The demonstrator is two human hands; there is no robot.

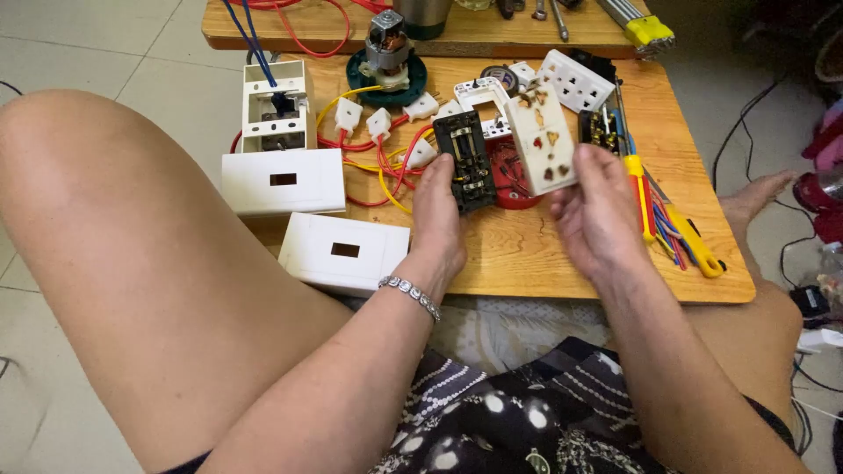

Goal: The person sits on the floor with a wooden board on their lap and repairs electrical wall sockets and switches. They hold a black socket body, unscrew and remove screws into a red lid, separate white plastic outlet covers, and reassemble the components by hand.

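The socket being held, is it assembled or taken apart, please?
Taken apart: left hand holds the black insert, right hand the white cover.

Single view only, head-worn camera. Looks steeply down and forward over own lap. Close range: knee point(132, 263) fills near left, low wooden table point(562, 263) centre to far, tiled floor point(79, 44) far left. No second view, no overlap.

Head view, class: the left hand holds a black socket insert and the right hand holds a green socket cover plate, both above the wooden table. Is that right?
Not quite. In the head view the right hand holds a white socket cover plate, not a green one. The rest stands: the left hand holds the black socket insert, both above the wooden table.
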